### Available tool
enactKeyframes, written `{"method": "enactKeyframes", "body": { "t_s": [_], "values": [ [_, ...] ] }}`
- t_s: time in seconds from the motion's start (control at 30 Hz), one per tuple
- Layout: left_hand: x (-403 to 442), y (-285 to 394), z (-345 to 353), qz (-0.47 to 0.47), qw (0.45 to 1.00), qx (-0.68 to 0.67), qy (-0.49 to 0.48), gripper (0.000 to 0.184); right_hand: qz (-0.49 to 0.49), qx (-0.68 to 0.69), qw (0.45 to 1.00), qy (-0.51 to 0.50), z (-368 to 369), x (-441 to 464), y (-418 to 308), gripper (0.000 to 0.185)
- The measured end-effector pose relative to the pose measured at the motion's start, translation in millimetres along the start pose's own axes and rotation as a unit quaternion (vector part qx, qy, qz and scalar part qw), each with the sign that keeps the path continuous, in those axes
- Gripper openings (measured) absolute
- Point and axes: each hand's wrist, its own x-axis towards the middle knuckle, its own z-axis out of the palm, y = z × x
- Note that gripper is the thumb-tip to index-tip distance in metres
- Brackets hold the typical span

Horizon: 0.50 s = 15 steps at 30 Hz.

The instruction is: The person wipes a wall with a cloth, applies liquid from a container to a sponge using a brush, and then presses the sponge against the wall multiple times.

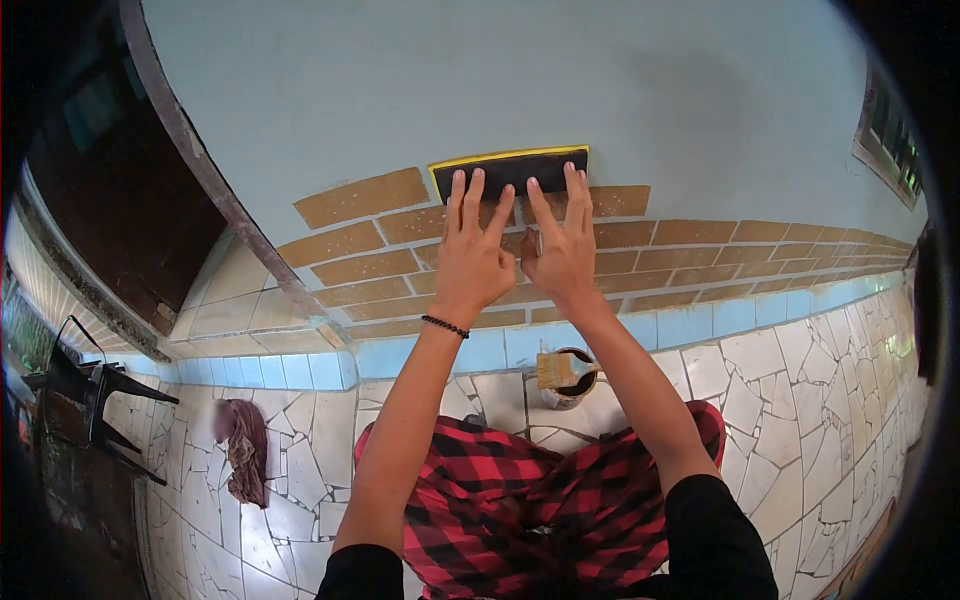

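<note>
A black rectangular pad with a yellow edge (520,172) lies flat against the pale blue-grey wall (480,80), at the top of a painted brick pattern (365,268). My left hand (475,245) presses on its left half with fingers spread. Beside it, my right hand (562,240) has its fingers stretched over the right half. Neither hand is wrapped around the pad. Brown brick shapes with light gaps run left and right below it. What lies behind the pad is hidden.
A paint can (567,395) stands on the cracked-tile floor (745,400), a wide brush (562,370) across its top. To the left are a crumpled brown cloth (247,455), a black chair (100,395) and a dark doorway (130,190). Blue tiles (430,355) edge the wall's foot.
</note>
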Motion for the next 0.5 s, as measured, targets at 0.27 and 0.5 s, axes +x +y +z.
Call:
{"method": "enactKeyframes", "body": {
  "t_s": [0.27, 0.5],
  "values": [
    [1.7, 2.2, -1.0, -0.004, 1.0, -0.014, 0.006, 0.082, 0.061, -0.043, 0.996, -0.047, -7.9, 0.2, -11.7, 0.087],
    [0.5, -5.7, -8.1, 0.022, 0.998, -0.056, 0.015, 0.075, 0.074, -0.042, 0.992, -0.094, -21.3, 6.2, -14.8, 0.09]
  ]
}}
